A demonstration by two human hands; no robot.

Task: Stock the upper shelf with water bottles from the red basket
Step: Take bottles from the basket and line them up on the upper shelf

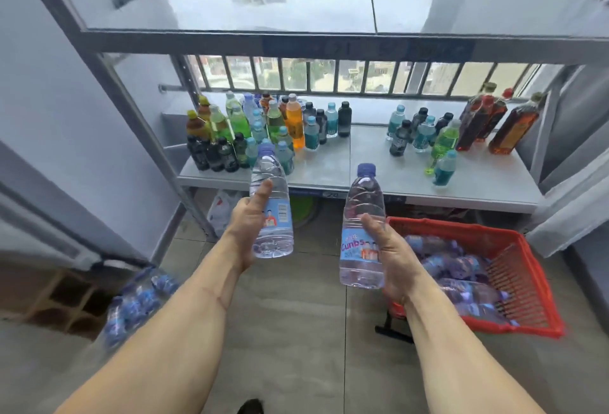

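Observation:
My left hand point(246, 227) grips a clear water bottle point(271, 202) with a blue cap, held upright in front of the lower shelf. A second upright water bottle point(362, 229) with a blue label sits in my right hand point(390, 255), just left of the red basket. The red basket point(520, 275) stands on the floor at the right and holds several more water bottles lying on their sides. Above both hands, the upper shelf point(263, 8) is a bare grey board.
The lower shelf point(329, 169) carries several mixed drink bottles in a left cluster point(260, 130) and a right cluster point(461, 130). A plastic-wrapped pack of water bottles point(138, 305) lies on the floor at the left. Grey shelf posts point(131, 110) frame the left side.

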